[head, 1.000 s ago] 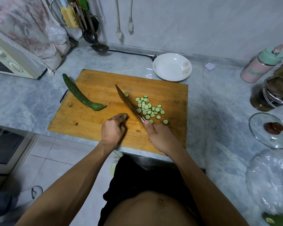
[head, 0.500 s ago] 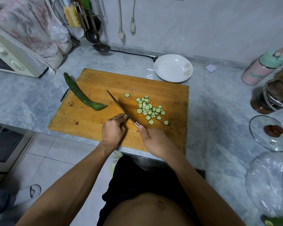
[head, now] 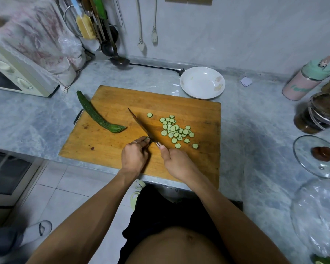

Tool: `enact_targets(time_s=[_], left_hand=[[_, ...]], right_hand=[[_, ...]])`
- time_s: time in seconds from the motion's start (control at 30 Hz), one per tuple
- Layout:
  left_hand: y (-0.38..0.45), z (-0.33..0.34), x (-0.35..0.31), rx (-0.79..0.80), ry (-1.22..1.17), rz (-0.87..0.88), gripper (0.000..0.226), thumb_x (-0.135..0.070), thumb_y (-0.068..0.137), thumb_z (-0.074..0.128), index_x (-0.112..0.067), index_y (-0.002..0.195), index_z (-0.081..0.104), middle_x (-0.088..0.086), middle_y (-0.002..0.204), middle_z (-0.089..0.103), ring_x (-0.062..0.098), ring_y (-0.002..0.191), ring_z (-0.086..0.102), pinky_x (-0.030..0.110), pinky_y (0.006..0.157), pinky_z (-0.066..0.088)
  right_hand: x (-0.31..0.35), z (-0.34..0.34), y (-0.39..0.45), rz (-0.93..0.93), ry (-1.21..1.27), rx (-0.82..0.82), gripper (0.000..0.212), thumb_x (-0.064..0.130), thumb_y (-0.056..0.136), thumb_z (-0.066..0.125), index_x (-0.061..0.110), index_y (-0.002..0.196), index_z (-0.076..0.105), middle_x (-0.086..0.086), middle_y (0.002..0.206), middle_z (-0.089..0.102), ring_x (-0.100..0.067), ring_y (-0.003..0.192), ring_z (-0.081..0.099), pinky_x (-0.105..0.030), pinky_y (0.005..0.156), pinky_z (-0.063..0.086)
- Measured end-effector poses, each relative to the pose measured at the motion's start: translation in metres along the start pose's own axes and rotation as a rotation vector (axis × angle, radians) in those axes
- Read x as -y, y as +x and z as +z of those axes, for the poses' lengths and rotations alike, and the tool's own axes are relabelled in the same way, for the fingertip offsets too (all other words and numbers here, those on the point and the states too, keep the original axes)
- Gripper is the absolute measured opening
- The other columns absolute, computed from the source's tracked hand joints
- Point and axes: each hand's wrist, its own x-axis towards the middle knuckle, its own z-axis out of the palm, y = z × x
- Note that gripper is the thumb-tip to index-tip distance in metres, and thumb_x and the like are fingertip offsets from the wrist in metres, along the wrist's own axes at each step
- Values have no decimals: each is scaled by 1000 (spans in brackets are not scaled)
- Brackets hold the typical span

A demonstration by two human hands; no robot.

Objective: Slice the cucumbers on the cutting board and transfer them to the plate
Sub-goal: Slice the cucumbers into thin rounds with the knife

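A grey marble countertop (head: 255,141) is seen running along a pale wall, and a wooden cutting board (head: 111,147) is laid flat on it, its near edge reaching the counter's front edge. A cream toaster oven (head: 17,79) under a floral cloth is set at the far left of the counter. A white plate (head: 202,82) is placed just beyond the board's far right corner, with nothing green in it. To the right, a pink bottle with a green cap (head: 307,80), a dark glass jar (head: 320,115) and a glass pot lid (head: 318,155) are stood or laid well apart from the board.

A whole cucumber (head: 97,116) is laid slantwise across the board's far left corner, one end overhanging onto the counter. A loose pile of cucumber slices (head: 175,130) is spread on the board's right-centre, to the right of the blade, one slice lying apart at the far side.

The right hand (head: 176,162) is wrapped around the handle of a kitchen knife (head: 139,123), the thumb stretched along the top; the blade is angled away to the far left, with its heel down by the fingers of the other hand. A small cucumber stub (head: 147,138) is pinched by the curled fingertips of the left hand (head: 134,157) against the board, just beside the blade.
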Motion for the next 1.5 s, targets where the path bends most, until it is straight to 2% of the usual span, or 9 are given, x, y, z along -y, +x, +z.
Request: enact_targets(time_s=[0.13, 0.33, 0.47, 0.63, 0.73, 0.87, 1.1, 1.3, 1.5], left_hand=[[1, -1, -2, -10, -7, 3, 39, -1, 78, 61, -15, 113, 72, 0, 124, 66, 20, 106, 66, 28, 97, 49], [1, 1, 1, -27, -48, -16, 36, -1, 81, 61, -13, 113, 72, 1, 123, 66, 19, 107, 66, 27, 100, 47], [0, 2, 3, -51, -61, 1, 32, 0, 82, 62, -12, 110, 73, 3, 121, 67, 19, 102, 68, 23, 96, 46], [-2, 5, 10, -77, -50, 76, 33, 3, 78, 64, -12, 105, 75, 5, 118, 69, 20, 94, 71, 28, 88, 53], [-2, 6, 12, -79, -52, 102, 34, 3, 77, 64, -12, 106, 75, 6, 117, 69, 22, 96, 70, 33, 87, 56], [-2, 6, 12, -68, -54, 78, 33, 0, 79, 65, -13, 108, 74, 6, 120, 68, 22, 100, 69, 32, 91, 54], [-3, 11, 13, -85, -60, 88, 32, 1, 77, 67, -11, 105, 75, 8, 117, 69, 23, 99, 69, 31, 89, 53], [-2, 13, 17, -90, -63, 107, 32, 2, 76, 66, -10, 104, 75, 9, 117, 69, 25, 97, 70, 31, 84, 55], [-1, 12, 19, -82, -57, 130, 38, 8, 71, 67, -6, 106, 74, 13, 116, 68, 27, 99, 69, 30, 91, 50]], right_hand=[[-7, -12, 2, 59, 106, 46, 70, 56, 103, 16, 9, 75, 60, -9, 63, 57, -22, 51, 54, -28, 53, 44], [-19, -26, -2, 55, 119, -14, 67, 52, 105, 18, 10, 63, 49, -8, 52, 47, -21, 40, 45, -26, 47, 40], [-19, -34, -7, 30, 111, -24, 63, 50, 105, 19, 11, 65, 48, -7, 54, 45, -21, 44, 44, -29, 54, 39], [-13, -30, -19, -29, 90, -4, 72, 50, 105, 21, -1, 73, 60, -18, 68, 59, -34, 63, 57, -34, 62, 42], [-9, -26, -22, -64, 53, 26, 64, 49, 105, 22, 11, 68, 57, -10, 70, 59, -24, 68, 57, -33, 64, 41], [-8, -20, -23, -79, 11, 35, 69, 51, 104, 22, 1, 77, 61, -9, 69, 58, -29, 74, 59, -39, 73, 46], [-2, -16, -26, -61, -27, 61, 62, 50, 105, 20, 10, 76, 59, -4, 71, 55, -22, 75, 55, -34, 70, 41], [8, -4, -26, -63, -13, 62, 65, 47, 106, 19, 11, 60, 48, -5, 61, 50, -14, 60, 46, -31, 65, 32], [9, -2, -16, -5, 26, 78, 66, 50, 105, 21, 12, 59, 49, -7, 63, 52, -19, 62, 49, -31, 66, 34]])
